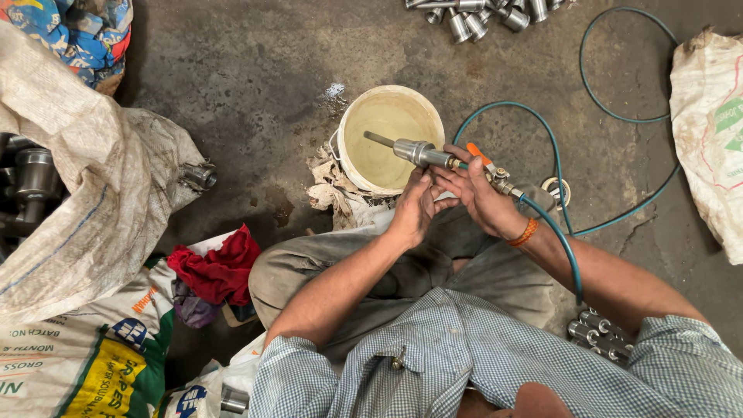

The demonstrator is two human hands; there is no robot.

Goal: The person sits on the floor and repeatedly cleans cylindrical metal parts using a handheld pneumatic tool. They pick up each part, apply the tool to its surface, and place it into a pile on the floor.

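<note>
Evidently, the metal fitting is gripped by both hands' fingers over the bucket at frame centre, catching drips.

The bucket is sitting on the floor just ahead of the person's knees, with crumpled rags lying against its near side. The metal fitting is hanging over the bucket's near rim, the left hand and right hand meeting just behind it. The hose is running from the fitting's right end, looping across the floor to the right. Loose metal cylinders are lying beyond the bucket; a sack is lying far left, another sack far right.
</note>
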